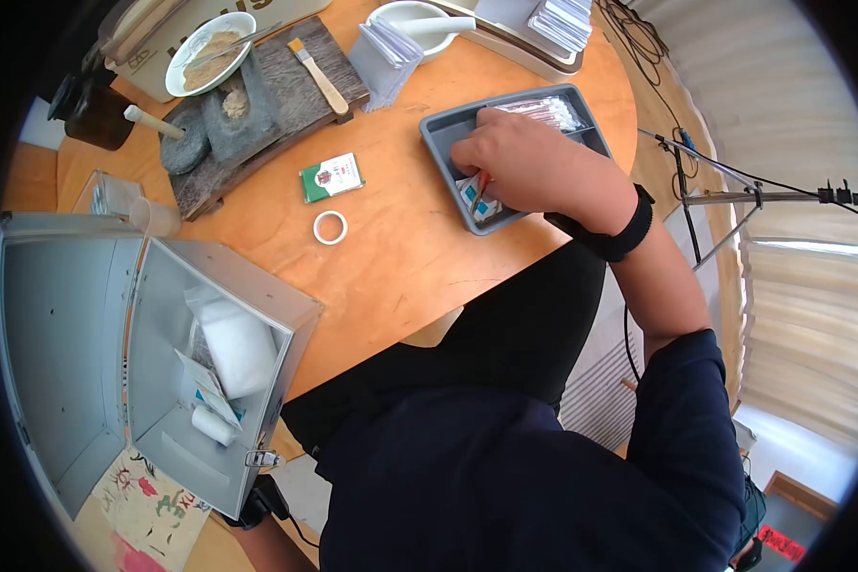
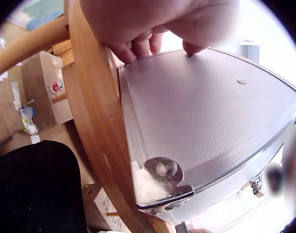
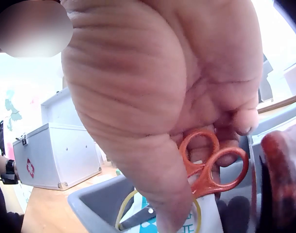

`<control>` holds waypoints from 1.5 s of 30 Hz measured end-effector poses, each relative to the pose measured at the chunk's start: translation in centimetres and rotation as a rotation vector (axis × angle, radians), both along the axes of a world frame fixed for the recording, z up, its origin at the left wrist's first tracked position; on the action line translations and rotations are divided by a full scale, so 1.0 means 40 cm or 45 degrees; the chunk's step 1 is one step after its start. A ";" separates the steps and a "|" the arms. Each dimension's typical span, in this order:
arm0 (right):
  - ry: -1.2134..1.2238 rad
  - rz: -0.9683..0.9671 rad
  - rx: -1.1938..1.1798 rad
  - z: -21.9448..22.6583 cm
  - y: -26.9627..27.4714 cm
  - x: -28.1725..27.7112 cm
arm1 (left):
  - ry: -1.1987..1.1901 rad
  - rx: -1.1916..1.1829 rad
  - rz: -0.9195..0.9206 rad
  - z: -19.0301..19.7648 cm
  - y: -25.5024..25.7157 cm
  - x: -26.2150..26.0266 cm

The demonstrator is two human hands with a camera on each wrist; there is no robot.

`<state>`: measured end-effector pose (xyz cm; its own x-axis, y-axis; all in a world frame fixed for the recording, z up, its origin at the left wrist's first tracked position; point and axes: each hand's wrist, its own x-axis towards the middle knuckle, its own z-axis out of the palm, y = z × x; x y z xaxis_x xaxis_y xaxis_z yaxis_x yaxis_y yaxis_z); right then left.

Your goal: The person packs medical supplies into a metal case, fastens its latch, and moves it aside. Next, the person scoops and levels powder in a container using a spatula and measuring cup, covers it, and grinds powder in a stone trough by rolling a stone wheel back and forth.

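In the grey tray (image 1: 437, 162), my right hand (image 1: 543, 162) reaches down over packets and cotton swabs (image 1: 553, 112). Its thumb and fingers hold scissors with orange handles (image 3: 220, 187), whose blade lies low among white-and-blue packets (image 3: 213, 218) and a thin yellow loop. Against the outside of the silver metal box (image 2: 201, 107), the fingertips of my left hand (image 2: 162, 22) rest along an edge. The head view shows only that wrist below the open box (image 1: 224, 253), the hand itself hidden. Inside the box are a white wrapped bundle (image 1: 240, 348) and a white roll (image 1: 214, 425).
Mid-table lie a green-and-white packet (image 1: 334, 178) and a tape ring (image 1: 330, 228). Behind them, a dark wooden board (image 1: 324, 57) carries stone pieces, a brush and a bowl of powder (image 1: 212, 52). A white mortar (image 1: 419, 29) stands farther back. A metal stand (image 1: 734, 197) is at the right.
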<state>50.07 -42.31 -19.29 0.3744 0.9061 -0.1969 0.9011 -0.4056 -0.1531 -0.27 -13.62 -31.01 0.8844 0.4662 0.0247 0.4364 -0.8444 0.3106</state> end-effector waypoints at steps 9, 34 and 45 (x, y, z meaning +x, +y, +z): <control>0.074 -0.129 0.226 0.069 -0.035 0.029 | 0.055 0.032 0.038 0.002 -0.018 -0.040; 0.337 -0.158 1.403 -0.181 0.072 -0.335 | -0.007 0.250 -0.378 0.033 0.080 0.222; 0.256 -0.214 1.391 -0.211 0.080 -0.346 | -0.017 0.384 -0.537 0.106 0.045 0.272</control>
<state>36.23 -39.11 -27.72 0.5592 0.5701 0.6019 0.7665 -0.0790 -0.6374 10.61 -11.80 -26.79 0.9925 0.0393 0.1154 0.0362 -0.9989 0.0293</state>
